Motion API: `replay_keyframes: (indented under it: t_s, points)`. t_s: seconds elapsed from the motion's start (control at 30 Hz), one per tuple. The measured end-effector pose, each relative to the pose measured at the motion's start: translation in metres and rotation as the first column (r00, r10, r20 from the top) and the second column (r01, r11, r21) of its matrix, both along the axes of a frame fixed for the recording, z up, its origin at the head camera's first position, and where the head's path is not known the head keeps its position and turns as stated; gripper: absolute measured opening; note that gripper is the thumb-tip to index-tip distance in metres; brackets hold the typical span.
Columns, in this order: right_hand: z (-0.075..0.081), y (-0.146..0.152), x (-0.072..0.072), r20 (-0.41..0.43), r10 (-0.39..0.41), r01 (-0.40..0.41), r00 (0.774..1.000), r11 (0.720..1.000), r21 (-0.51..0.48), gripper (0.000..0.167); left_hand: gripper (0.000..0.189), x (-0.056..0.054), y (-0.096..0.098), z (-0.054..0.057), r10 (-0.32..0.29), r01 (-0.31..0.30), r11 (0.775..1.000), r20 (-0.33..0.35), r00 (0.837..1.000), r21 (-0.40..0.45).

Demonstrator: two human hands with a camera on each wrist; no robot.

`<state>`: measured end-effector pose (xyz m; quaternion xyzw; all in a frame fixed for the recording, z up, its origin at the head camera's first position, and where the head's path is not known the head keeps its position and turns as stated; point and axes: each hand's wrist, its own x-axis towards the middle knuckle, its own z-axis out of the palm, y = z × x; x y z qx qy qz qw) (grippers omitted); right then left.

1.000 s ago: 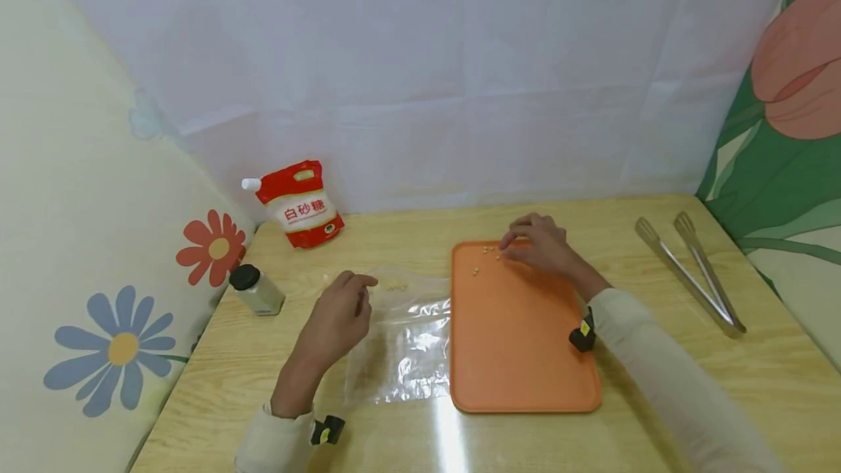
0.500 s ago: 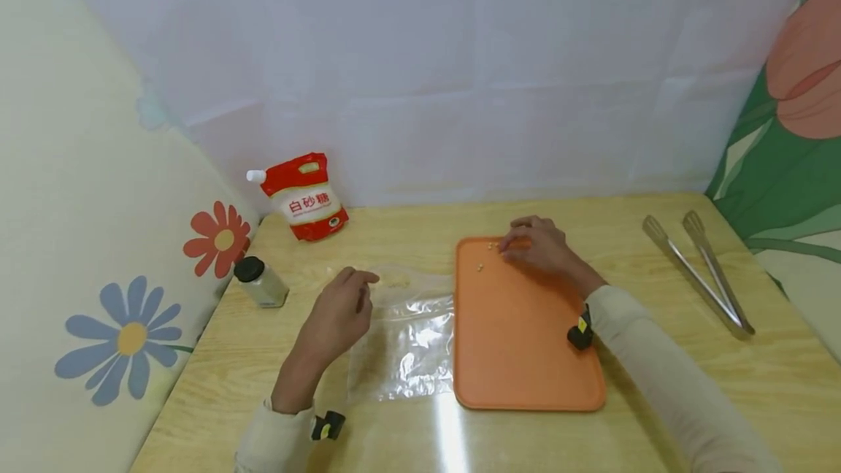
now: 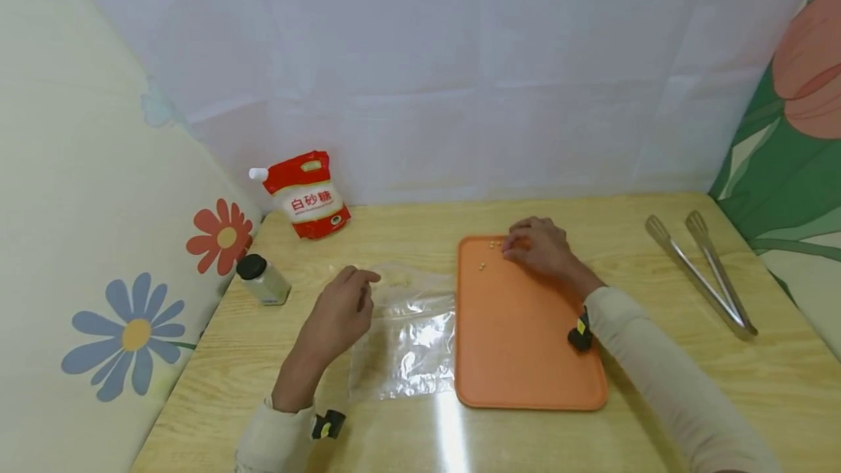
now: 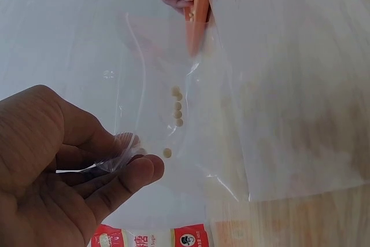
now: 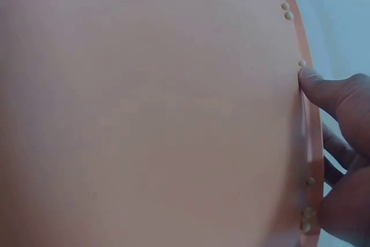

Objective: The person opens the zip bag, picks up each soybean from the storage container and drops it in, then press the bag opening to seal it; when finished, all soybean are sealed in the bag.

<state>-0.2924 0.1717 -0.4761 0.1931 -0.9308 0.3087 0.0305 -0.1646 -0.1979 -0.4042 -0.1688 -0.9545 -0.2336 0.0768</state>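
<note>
My left hand (image 3: 335,316) pinches the open zip edge of a clear zip-lock bag (image 3: 420,356) between thumb and fingers. Several round, pale yellow beans (image 4: 178,106) show inside the bag in the left wrist view. To its right is an orange tray (image 3: 525,349) with a raised rim. At the far rim, my right hand (image 3: 542,250) grips the tray, thumb (image 5: 315,88) on the inner side and other fingers beyond the edge. More pale beans (image 5: 287,11) lie along that rim, one right at the thumb tip.
A red sugar pouch (image 3: 309,199) with a white spout stands at the back left. Near it is a black-lidded jar (image 3: 265,283). Metal tongs (image 3: 706,272) lie spread on the wooden table (image 3: 670,400) at the right. A white cloth (image 3: 420,79) hangs behind.
The head view has shifted slightly. Both hands keep nearly the same places at the bag and the tray. One bean near the right fingertips has gone out of sight behind them.
</note>
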Motion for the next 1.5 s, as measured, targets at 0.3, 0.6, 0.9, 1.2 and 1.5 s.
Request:
replay_keyframes:
  t_s: [0.3, 0.6, 0.9, 1.2, 1.5]
  points:
    - [0.000, 0.002, 0.002, -0.003, 0.044, -0.044, 0.999, 0.999, -0.023, 0.009, 0.024, 0.000, 0.000, -0.001, -0.001, 0.001, 1.000, -0.004, 1.000, -0.001]
    - [-0.001, 0.004, 0.001, -0.035, 0.060, -0.061, 0.998, 0.998, -0.027, 0.009, 0.024, -0.001, 0.000, -0.001, -0.010, 0.010, 1.000, -0.017, 1.000, 0.000]
    - [0.001, 0.010, 0.001, -0.008, 0.107, -0.107, 0.994, 0.993, -0.050, 0.010, 0.023, -0.001, 0.000, -0.001, -0.017, 0.017, 1.000, -0.025, 1.000, -0.002]
    - [-0.005, 0.009, -0.001, -0.045, 0.086, -0.088, 0.995, 0.995, -0.042, 0.007, 0.023, -0.001, 0.000, -0.001, -0.018, 0.018, 1.000, -0.021, 1.000, 0.008]
    - [-0.005, 0.006, 0.000, -0.072, 0.098, -0.097, 0.993, 0.995, 0.013, 0.009, 0.023, -0.001, 0.001, -0.001, -0.021, 0.021, 1.000, -0.019, 1.000, 0.011]
